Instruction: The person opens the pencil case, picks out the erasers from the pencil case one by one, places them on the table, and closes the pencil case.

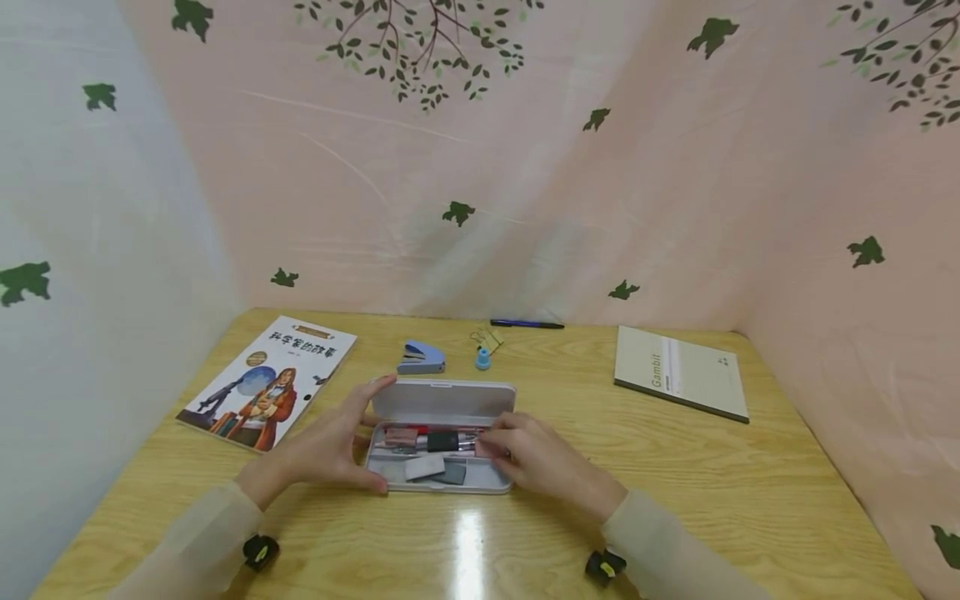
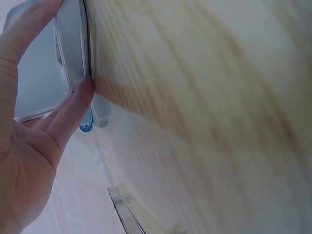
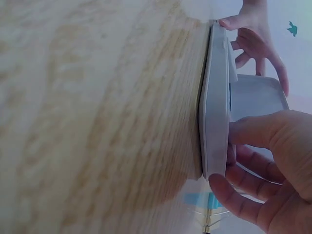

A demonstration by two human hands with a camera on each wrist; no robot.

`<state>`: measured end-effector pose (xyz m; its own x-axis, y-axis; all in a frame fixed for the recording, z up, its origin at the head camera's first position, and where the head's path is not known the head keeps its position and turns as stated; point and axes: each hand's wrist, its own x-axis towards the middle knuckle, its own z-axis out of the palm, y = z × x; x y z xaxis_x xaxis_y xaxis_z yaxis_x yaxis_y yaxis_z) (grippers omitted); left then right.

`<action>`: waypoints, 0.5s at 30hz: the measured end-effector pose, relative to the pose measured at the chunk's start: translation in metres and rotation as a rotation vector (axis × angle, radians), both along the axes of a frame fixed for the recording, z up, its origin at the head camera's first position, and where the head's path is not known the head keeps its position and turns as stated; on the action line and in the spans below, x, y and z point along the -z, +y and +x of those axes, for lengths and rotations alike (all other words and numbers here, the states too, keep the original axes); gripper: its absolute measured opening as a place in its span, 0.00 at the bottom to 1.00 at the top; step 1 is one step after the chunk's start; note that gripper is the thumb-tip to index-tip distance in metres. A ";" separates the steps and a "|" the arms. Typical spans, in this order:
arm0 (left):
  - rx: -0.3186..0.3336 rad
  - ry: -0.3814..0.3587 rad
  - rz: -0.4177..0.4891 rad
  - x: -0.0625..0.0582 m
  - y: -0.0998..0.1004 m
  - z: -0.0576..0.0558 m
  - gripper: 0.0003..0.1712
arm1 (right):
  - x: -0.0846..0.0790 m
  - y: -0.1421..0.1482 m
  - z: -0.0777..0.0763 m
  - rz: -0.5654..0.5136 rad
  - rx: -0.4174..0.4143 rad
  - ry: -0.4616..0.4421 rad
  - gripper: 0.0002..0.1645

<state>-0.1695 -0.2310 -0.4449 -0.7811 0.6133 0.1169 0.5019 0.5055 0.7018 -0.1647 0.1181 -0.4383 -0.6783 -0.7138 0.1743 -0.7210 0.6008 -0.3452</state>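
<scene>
An open white pencil case (image 1: pixel 491 478) lies on the table, its lid (image 1: pixel 442 400) tilted up at the back. Inside are several pens (image 1: pixel 442 441) in the rear part, and a white eraser (image 1: pixel 424 467) over a grey piece (image 1: pixel 452 474) in front. My left hand (image 1: pixel 337 442) grips the case's left end, thumb at the front corner and fingers by the lid. With my right hand (image 1: pixel 536 458) I reach into the right end, where thumb and fingers pinch a small pink item (image 3: pixel 231 153), mostly hidden by them.
Behind the case are a blue stapler (image 1: pixel 422 357), a small blue object (image 1: pixel 482 359), a gold binder clip (image 1: pixel 490 340) and a dark pen (image 1: pixel 527 324). A picture-covered book (image 1: pixel 267 383) lies left, a notebook (image 1: pixel 681 372) right. Printed cloth (image 1: pixel 525 167) hangs around the table.
</scene>
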 end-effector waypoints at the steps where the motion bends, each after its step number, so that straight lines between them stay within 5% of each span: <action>1: 0.001 0.002 -0.001 0.000 0.000 0.000 0.78 | 0.000 0.000 0.000 -0.007 -0.005 -0.002 0.14; 15: -0.006 0.007 -0.009 0.000 -0.002 0.000 0.79 | -0.010 0.036 -0.003 -0.166 0.001 -0.115 0.15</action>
<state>-0.1699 -0.2325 -0.4452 -0.7843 0.6094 0.1165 0.5033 0.5152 0.6937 -0.1673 0.1545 -0.4282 -0.7011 -0.6811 0.2111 -0.6707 0.5294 -0.5195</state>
